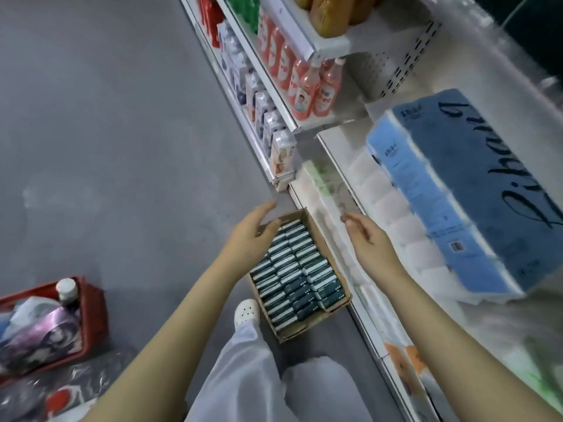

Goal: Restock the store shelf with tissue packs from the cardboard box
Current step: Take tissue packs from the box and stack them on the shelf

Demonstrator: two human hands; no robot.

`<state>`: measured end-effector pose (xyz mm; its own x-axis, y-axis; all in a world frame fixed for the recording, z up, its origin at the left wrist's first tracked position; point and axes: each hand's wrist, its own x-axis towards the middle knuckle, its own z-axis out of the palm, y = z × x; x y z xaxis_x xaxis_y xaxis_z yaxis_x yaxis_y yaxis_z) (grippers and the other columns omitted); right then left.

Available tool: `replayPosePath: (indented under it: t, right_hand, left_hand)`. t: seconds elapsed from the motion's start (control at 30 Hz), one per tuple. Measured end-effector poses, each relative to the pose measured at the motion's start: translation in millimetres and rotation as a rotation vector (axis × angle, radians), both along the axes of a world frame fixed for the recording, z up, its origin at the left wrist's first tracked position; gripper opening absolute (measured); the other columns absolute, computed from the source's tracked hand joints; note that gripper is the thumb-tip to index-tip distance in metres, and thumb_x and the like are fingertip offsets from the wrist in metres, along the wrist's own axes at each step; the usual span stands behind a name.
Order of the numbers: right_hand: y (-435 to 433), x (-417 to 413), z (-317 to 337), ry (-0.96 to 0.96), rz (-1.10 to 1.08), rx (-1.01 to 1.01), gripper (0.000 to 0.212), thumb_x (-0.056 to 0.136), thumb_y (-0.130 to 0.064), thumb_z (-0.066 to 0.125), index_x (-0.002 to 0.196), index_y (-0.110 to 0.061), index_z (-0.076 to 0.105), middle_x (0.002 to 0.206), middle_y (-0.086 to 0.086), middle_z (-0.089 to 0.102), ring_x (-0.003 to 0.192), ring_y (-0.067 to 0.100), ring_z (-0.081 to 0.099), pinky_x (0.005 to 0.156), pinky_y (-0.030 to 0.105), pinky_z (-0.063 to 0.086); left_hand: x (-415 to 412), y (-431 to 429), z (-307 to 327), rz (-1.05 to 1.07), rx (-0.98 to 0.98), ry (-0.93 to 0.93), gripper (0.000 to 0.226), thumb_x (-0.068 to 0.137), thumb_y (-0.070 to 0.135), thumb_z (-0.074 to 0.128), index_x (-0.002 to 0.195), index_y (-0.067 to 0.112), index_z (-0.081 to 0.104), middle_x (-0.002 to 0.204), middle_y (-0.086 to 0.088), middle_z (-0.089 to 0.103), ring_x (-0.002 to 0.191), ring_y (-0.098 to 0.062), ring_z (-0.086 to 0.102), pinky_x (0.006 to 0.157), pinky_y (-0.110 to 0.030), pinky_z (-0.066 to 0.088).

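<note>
An open cardboard box [316, 222] sits on the grey floor against the foot of the white store shelf [332, 153]. Rows of small dark green tissue packs [297, 269] fill it. My left hand [254, 236] hovers over the box's far left corner, fingers relaxed and holding nothing. My right hand [367, 239] is spread above the gap between the box and the shelf, also empty. On the shelf to the right lies a large blue pack of tissue rolls [463, 190], tilted, with white rolls beneath it.
A red basket [91, 318] with a bottle and bags stands on the floor at the left. Pink bottles [307, 86] and small cartons [262, 111] line the shelves further along. My white shoe [245, 310] is beside the box. Open grey floor [106, 132] spreads to the left.
</note>
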<state>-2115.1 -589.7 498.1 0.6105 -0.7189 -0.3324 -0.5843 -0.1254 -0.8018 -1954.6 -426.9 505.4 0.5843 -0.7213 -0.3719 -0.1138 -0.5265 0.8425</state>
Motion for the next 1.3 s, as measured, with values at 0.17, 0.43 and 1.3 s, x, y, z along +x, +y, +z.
replayPosePath:
  t: [0.17, 0.43, 1.3]
  right_hand:
    - [-17.3, 15.2, -84.1, 0.164, -0.054, 0.141, 0.033, 0.102, -0.025, 0.046, 0.133, -0.019, 0.054, 0.135, -0.001, 0.058, 0.124, 0.011, 0.05, 0.1, 0.021, 0.034]
    - [-54.9, 10.5, -303.4, 0.55, 0.071, 0.243, 0.039, 0.104, -0.031, 0.041, 0.14, -0.019, 0.048, 0.137, 0.003, 0.053, 0.102, 0.009, 0.048, 0.087, 0.021, 0.033]
    - [-100.0, 14.7, -592.7, 0.872, 0.111, 0.274, 0.042, 0.103, -0.035, 0.039, 0.141, -0.023, 0.026, 0.072, 0.003, 0.05, 0.055, 0.02, 0.046, 0.048, 0.031, 0.032]
  left_hand:
    - [17.6, -11.6, -81.0, 0.011, 0.122, 0.094, 0.043, 0.103, 0.027, 0.042, 0.146, 0.023, 0.038, 0.143, 0.011, 0.043, 0.131, -0.009, 0.041, 0.092, -0.009, 0.027]
    - [-4.3, -43.8, -281.7, 0.044, 0.354, 0.243, 0.045, 0.104, 0.03, 0.04, 0.148, 0.028, 0.033, 0.148, 0.002, 0.043, 0.131, -0.019, 0.045, 0.096, -0.022, 0.036]
    - [-74.4, -67.2, -536.0, -0.175, 0.494, 0.341, 0.047, 0.101, 0.024, 0.047, 0.146, 0.027, 0.036, 0.152, 0.005, 0.035, 0.139, -0.016, 0.032, 0.104, -0.02, 0.027]
